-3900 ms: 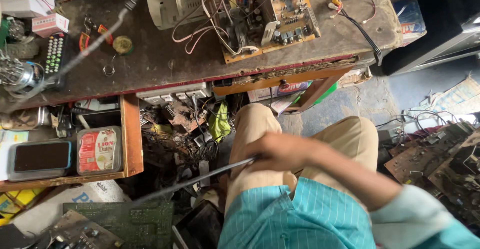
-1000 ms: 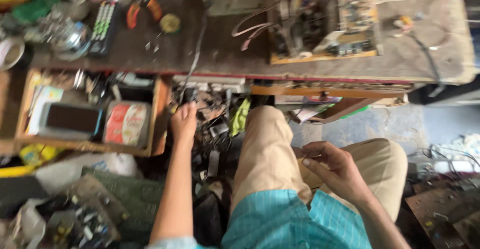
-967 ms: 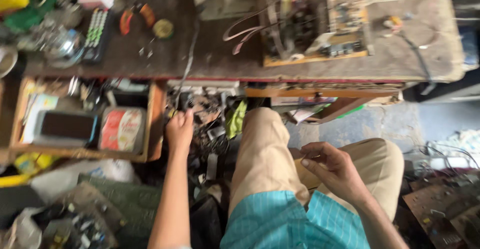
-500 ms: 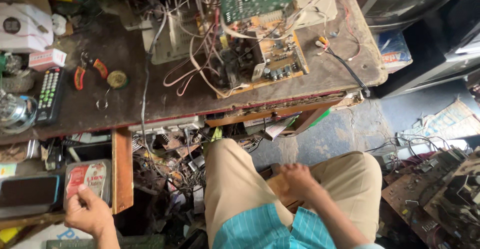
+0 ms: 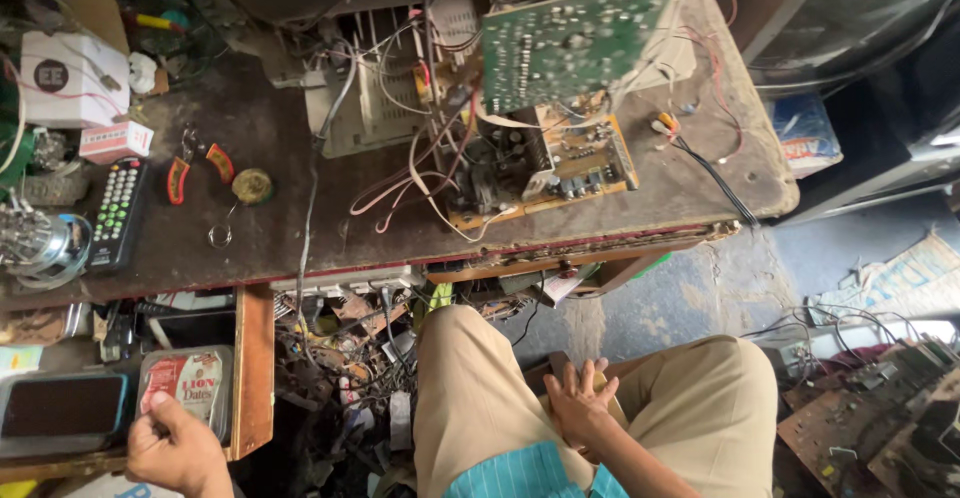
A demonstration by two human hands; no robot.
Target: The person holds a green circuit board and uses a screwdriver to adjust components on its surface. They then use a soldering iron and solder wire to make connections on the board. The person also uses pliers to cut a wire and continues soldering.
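Two hands sit low in my view, well apart. My left hand (image 5: 178,450) is curled, its thumb touching the near edge of a flat rectangular tin (image 5: 186,390) with rounded corners and a glossy red-and-white printed lid; whether I truly grasp the tin I cannot tell. That tin lies in an open wooden drawer (image 5: 252,368), just beside a dark, smooth phone-like slab (image 5: 62,406). My right hand (image 5: 580,403) rests spread and flat between my knees on beige cloth trousers (image 5: 470,398), holding nothing, fingers loose over a small dark block I cannot make out.

Above, a worn, stained brown workbench (image 5: 270,218) carries a green circuit board (image 5: 575,38) dotted with solder points, standing tilted over a yellowish board (image 5: 545,163) crowded with parts and looping red and white wires. A black remote with rows of pale buttons (image 5: 115,213) lies to the left, near red-handled pliers (image 5: 195,173).
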